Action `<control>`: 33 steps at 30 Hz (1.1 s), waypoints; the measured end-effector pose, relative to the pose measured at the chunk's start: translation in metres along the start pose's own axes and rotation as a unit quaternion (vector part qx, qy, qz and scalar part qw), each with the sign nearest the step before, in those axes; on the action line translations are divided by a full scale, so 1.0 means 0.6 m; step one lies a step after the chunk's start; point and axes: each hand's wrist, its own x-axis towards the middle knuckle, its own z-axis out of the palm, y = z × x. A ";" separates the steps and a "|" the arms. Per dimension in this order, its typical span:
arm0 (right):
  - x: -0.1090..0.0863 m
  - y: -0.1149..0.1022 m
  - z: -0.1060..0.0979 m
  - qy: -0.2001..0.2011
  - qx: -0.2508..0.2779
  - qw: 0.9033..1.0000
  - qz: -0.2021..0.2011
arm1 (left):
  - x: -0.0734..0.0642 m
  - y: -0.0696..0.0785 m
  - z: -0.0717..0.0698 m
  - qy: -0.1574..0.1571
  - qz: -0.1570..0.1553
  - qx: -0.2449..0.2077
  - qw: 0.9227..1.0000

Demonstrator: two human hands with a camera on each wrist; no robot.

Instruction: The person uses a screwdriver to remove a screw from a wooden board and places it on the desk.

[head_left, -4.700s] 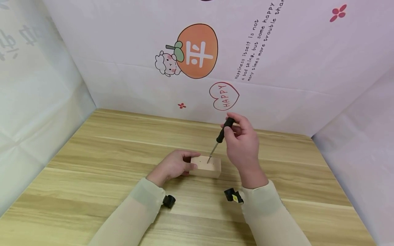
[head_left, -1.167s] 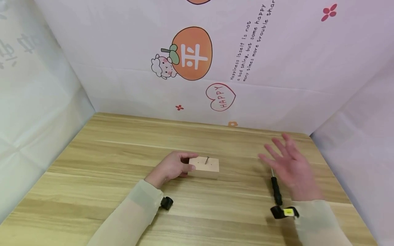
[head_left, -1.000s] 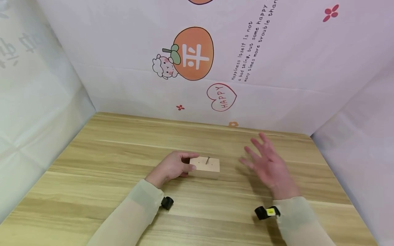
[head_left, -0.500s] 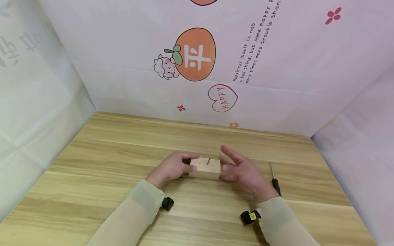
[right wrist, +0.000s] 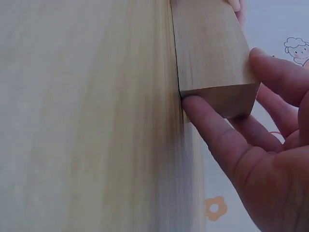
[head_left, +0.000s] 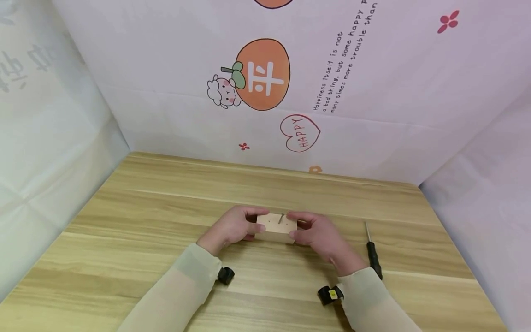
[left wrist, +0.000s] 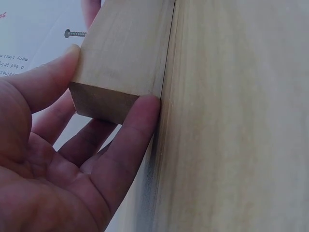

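A pale wooden block (head_left: 275,236) lies on the wood-grain table near the middle, with small dark holes in its top. A screw (head_left: 280,218) sticks up from the top face at a slant; its head and part of the thread show in the left wrist view as a metal screw (left wrist: 75,34). My left hand (head_left: 232,224) grips the block's left end, thumb along the near top edge. At the opposite end, my right hand (head_left: 322,234) holds the block with thumb and fingers; in the right wrist view one fingertip (right wrist: 193,102) sits low at the block's corner, beside the table.
A screwdriver (head_left: 373,258) with a black handle lies to the right of my right hand, its tip pointing away. Behind the table (head_left: 166,184) hangs a white printed cloth (head_left: 186,124), and white cloth also stands at both sides.
My right hand held the screwdriver on the screw, then laid it down on the right and came back left to the block's right end. My left hand keeps its hold.
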 end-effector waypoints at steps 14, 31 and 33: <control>0.001 -0.011 0.003 0.011 0.004 0.999 0.040 | -0.003 0.047 -0.032 -0.016 0.122 0.111 0.986; 0.008 -0.008 -0.001 0.009 0.002 0.999 0.048 | 0.055 0.052 -0.004 -0.152 0.180 0.017 0.972; 0.008 -0.007 0.000 0.009 0.008 0.999 0.046 | 0.060 0.050 -0.001 -0.156 0.179 0.018 0.971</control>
